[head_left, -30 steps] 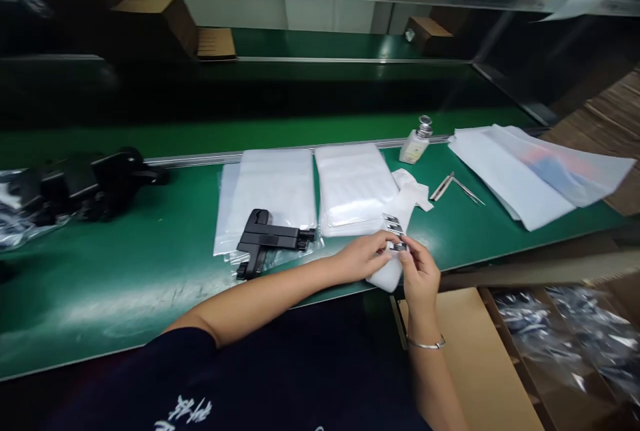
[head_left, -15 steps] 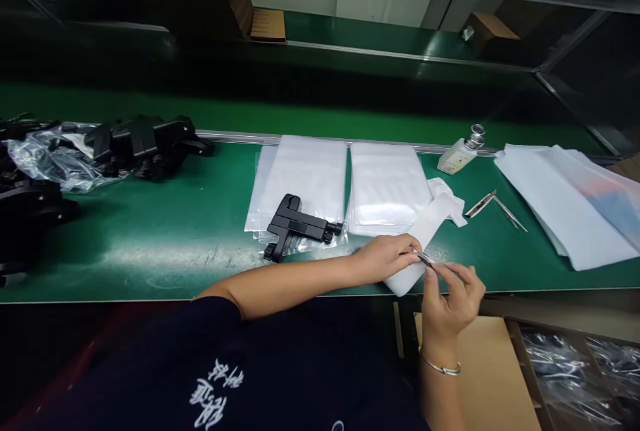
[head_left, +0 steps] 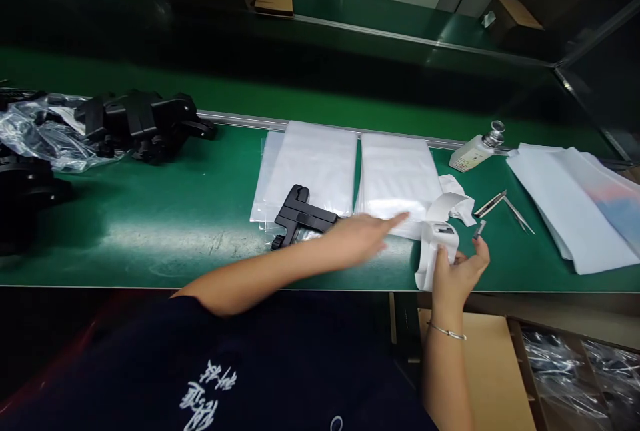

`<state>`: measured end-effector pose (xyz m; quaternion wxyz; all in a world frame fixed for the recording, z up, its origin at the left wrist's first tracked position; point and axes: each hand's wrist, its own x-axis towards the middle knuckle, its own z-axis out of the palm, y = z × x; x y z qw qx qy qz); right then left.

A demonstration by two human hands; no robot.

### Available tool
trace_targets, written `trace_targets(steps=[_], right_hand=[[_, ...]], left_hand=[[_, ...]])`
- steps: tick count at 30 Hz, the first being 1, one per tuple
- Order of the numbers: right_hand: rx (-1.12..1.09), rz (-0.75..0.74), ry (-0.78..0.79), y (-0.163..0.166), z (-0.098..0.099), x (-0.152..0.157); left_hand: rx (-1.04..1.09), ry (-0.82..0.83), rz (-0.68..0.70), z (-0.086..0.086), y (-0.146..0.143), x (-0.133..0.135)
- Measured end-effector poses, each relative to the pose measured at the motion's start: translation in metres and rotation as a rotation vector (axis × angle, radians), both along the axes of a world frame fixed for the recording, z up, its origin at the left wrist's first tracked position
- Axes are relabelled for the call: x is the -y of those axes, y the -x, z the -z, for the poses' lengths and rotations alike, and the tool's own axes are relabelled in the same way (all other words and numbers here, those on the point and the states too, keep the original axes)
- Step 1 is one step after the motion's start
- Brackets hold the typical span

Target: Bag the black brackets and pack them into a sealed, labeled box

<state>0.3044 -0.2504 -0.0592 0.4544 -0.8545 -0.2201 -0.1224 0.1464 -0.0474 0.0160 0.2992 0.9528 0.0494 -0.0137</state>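
Observation:
My left hand [head_left: 361, 239] is smeared by motion, its index finger stretched out to the right; I see nothing in it. It passes over the end of a black clamp bracket [head_left: 303, 216], which lies on clear plastic bags and is partly covered by the hand. My right hand [head_left: 457, 274] grips a white label strip [head_left: 429, 251], folded over, with a dark printed patch near its top. At a fingertip of the same hand a small grey label [head_left: 479, 229] sticks up. The strip's far end lies crumpled on the table.
Two stacks of translucent bags [head_left: 323, 157] [head_left: 400, 174] lie mid-table. To the right are a white pump bottle [head_left: 475, 151], tweezers [head_left: 519, 214], a metal-handled knife [head_left: 491, 203] and white sheets [head_left: 550, 197]. Several black brackets [head_left: 143, 124] lie at left. Below right stands a divided carton [head_left: 525, 357].
My left hand has moved left, away from the right hand, toward the bracket. My right hand now holds up the label strip, which lay on the table before. The view has shifted slightly.

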Motion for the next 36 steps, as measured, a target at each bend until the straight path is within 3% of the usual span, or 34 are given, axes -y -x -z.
trace_targets(steps=[3,6,9,12,15,17,21,25,36], right_hand=[[0.143,0.01,0.161,-0.024,0.0,-0.005],[0.325,0.054,0.163,-0.024,-0.013,-0.013],[0.352,-0.005,-0.069,0.006,-0.035,-0.03],[-0.011,-0.258,-0.237,0.054,-0.05,-0.059],[-0.43,-0.58,-0.091,0.092,-0.047,-0.096],[-0.537,-0.672,0.036,0.105,-0.04,-0.115],[-0.549,-0.692,0.166,0.106,-0.032,-0.132],[-0.534,-0.751,0.258,0.098,-0.037,-0.133],[-0.518,-0.772,0.3,0.099,-0.039,-0.132]], left_hand=[[0.03,-0.027,-0.2,0.002,0.042,-0.074],[-0.013,0.052,-0.218,0.028,0.079,-0.114],[0.053,0.143,-0.355,0.054,0.098,-0.101],[0.138,0.189,-0.543,0.066,0.099,-0.063],[0.205,0.259,-0.642,0.067,0.094,-0.038],[0.224,0.313,-0.629,0.068,0.091,-0.034],[0.21,0.385,-0.581,0.068,0.092,-0.039],[0.2,0.407,-0.568,0.067,0.093,-0.041],[0.202,0.409,-0.553,0.067,0.092,-0.042]])
